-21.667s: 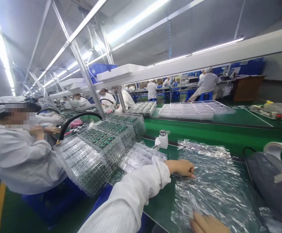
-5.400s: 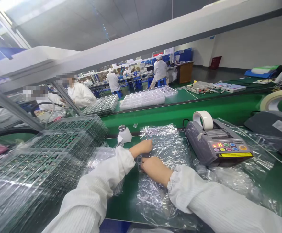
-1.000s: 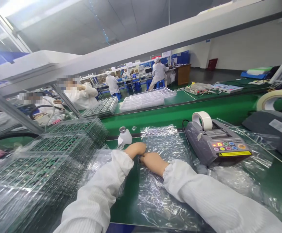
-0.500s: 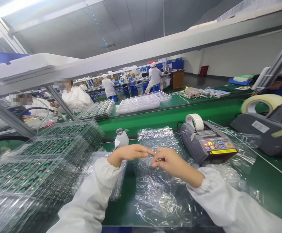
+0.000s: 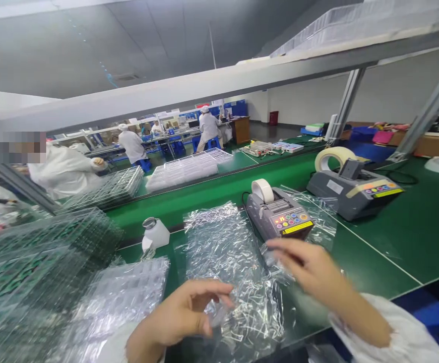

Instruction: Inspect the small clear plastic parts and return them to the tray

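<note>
My left hand [image 5: 183, 312] hovers over the near left part of a pile of clear plastic bags [image 5: 219, 242], thumb and fingers apart. Crinkled clear film shows behind its fingertips; I see no grip on it. Over the right side of the bags, my right hand [image 5: 313, 269] has its fingers stretched out, just in front of a grey tape dispenser [image 5: 279, 214] with a lit display and a roll of white tape. Clear film lies below those fingers too. Both hands are slightly blurred.
Stacked clear trays of green circuit boards [image 5: 45, 267] fill the left, beside clear plastic trays [image 5: 128, 282]. A white bottle [image 5: 155, 234] stands behind them. Another tape dispenser [image 5: 351, 189] is at right. A metal shelf beam [image 5: 189, 88] crosses above; co-workers sit beyond.
My hands, which met at the fingertips over the bags, have come apart: the left nearer to me, the right beside the dispenser. The view has turned right.
</note>
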`<state>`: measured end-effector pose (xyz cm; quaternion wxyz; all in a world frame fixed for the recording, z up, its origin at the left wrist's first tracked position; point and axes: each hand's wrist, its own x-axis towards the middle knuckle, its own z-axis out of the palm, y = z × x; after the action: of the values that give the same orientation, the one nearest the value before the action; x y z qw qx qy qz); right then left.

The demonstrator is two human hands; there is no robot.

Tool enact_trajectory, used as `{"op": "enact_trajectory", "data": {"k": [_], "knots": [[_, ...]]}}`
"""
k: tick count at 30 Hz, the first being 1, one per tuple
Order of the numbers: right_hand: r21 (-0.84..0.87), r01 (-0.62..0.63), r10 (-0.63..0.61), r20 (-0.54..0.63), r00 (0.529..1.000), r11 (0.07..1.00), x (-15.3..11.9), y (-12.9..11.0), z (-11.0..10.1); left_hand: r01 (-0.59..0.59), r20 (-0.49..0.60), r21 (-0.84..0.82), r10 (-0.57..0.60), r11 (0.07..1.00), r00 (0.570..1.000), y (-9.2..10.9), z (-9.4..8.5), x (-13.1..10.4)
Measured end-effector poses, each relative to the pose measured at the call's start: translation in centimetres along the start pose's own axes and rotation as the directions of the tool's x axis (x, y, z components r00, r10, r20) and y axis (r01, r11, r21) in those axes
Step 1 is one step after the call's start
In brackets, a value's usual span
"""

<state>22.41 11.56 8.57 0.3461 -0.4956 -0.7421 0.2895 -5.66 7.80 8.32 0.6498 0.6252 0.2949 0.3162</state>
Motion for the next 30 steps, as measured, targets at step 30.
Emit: {"op": "enact_trajectory", "data": {"k": [30], "knots": [[0.18, -0.31, 0.358, -0.504, 0.786, 0.934, 1.3, 8.3, -0.6, -0.027, -0.497, -0.564, -0.313, 0.825, 0.809, -2.1, 3.6, -2.3]]}}
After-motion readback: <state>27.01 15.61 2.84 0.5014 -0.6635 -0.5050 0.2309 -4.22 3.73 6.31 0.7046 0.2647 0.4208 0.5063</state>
